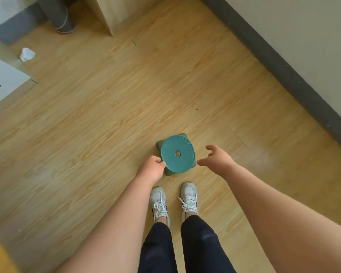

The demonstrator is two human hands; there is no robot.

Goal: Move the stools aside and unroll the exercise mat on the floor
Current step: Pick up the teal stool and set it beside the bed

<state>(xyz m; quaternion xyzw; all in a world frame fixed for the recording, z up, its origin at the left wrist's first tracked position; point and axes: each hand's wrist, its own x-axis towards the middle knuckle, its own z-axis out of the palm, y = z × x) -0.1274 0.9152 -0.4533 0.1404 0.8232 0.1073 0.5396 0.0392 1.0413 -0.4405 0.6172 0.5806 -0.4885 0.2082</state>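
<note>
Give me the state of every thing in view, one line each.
Stool: upright, gripped at the seat rim.
Left hand: grips the Stool's rim.
Right hand: open, beside the Stool, not touching it.
Mat: rolled up, standing on end.
Paper: crumpled.

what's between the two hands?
The stool, in the head view: left hand holds its rim, right hand is open beside it.
</note>
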